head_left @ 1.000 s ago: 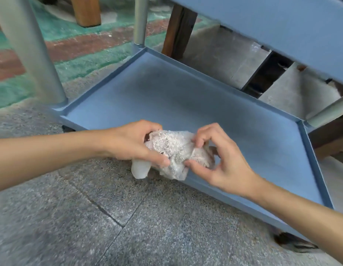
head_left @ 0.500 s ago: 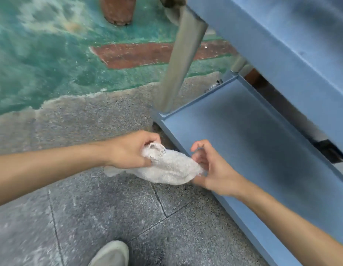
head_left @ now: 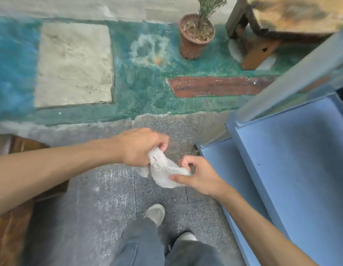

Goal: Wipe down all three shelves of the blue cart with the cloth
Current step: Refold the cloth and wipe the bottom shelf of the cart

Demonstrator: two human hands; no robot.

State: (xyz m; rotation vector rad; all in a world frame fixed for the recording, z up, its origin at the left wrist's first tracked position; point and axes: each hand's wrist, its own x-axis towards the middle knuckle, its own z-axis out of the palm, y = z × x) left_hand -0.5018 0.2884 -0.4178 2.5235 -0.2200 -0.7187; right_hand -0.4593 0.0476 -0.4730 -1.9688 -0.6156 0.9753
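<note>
Left hand (head_left: pixel 140 146): fingers curled, gripping one end of the cloth (head_left: pixel 164 172).
Right hand (head_left: pixel 199 177): thumb and fingers pinching the other end.
Cloth: bunched between both hands, above the floor (head_left: pixel 101 204).
Blue cart (head_left: pixel 293 169): just right of the hands, apart from the cloth.

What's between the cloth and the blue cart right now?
Head view: only the right hand gripping the cloth, then bare grey floor up to the blue cart.

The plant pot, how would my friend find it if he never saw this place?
Start at the blue cart on the right, then look up across the green painted floor to the far wall. The plant pot stands there beside a wooden stool. It is the only round, reddish-brown thing holding a plant.
</note>
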